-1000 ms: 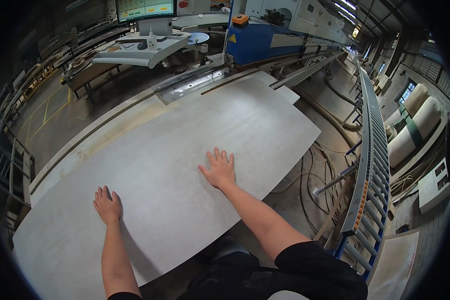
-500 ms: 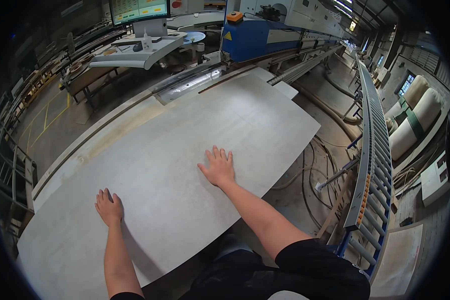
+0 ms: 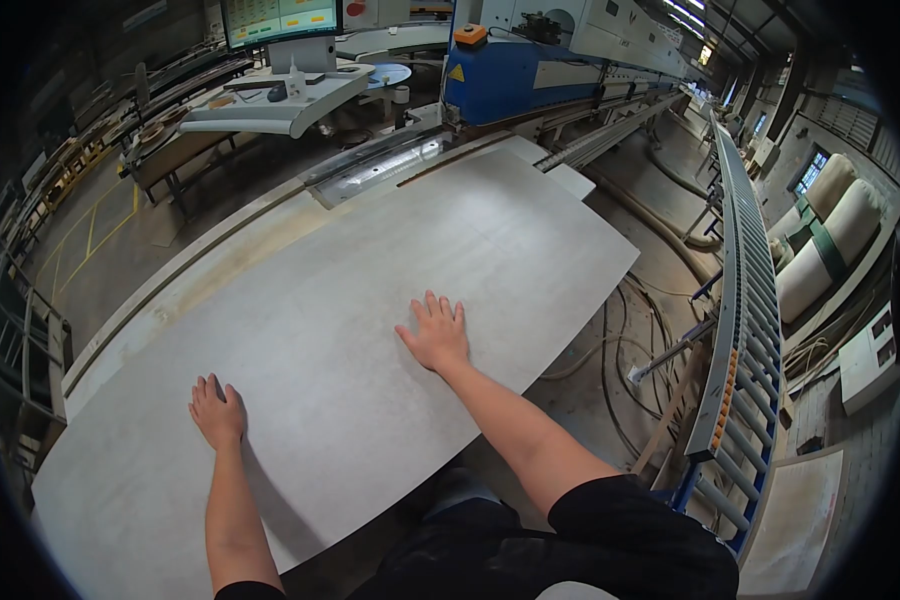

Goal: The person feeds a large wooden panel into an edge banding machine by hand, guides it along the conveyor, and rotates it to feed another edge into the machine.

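Observation:
A large pale grey board (image 3: 340,400) lies flat in front of me, its far end close to a blue and white machine. On its left part rests my left hand (image 3: 216,412), palm down, with the thumb a little apart from the fingers. My right hand (image 3: 436,332) lies flat near the middle of the board, fingers spread. Neither hand grasps anything. The board's surface looks plain, with faint smudges.
The blue and white machine (image 3: 540,85) stands at the board's far end. A monitor (image 3: 280,22) is above a grey console shelf (image 3: 270,112). A roller conveyor (image 3: 740,300) runs along the right. Cables (image 3: 610,370) and hoses lie on the floor between board and conveyor.
Both hands keep their places on the board. The view has shifted very slightly; nothing else visibly differs.

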`<action>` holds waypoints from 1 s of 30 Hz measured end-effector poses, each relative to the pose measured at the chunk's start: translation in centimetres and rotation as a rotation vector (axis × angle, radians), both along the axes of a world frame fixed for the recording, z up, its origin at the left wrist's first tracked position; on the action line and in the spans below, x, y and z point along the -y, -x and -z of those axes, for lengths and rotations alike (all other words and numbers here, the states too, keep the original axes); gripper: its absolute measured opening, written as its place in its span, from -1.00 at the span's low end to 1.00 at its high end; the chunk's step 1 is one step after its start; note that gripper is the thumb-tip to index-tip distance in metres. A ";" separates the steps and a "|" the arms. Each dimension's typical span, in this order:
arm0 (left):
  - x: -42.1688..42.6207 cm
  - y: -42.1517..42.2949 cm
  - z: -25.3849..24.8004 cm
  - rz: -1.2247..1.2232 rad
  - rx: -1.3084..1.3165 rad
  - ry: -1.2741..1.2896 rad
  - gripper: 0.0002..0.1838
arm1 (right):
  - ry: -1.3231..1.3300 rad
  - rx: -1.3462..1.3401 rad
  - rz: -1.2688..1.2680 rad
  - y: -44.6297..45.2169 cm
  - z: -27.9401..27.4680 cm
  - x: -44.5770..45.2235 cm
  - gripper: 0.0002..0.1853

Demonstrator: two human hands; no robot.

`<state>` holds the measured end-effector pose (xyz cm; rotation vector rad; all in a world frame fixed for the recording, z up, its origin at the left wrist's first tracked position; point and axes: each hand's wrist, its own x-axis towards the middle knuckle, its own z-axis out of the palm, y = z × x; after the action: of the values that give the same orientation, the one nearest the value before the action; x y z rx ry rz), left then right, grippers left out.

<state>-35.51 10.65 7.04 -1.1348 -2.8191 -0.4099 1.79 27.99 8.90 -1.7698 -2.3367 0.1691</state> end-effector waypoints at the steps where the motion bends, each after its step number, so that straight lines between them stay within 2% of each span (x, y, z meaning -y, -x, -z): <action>1: 0.0 0.0 0.0 0.001 0.000 -0.001 -0.45 | 0.002 0.003 0.001 0.0 0.0 -0.1 -0.28; 30: -0.1 0.3 0.3 0.000 -0.014 0.009 -0.46 | -0.024 -0.015 0.004 0.1 0.3 -0.1 -0.30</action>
<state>-35.82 10.75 6.79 -1.1345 -2.8114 -0.3886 1.74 28.06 8.56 -1.7561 -2.3148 0.1532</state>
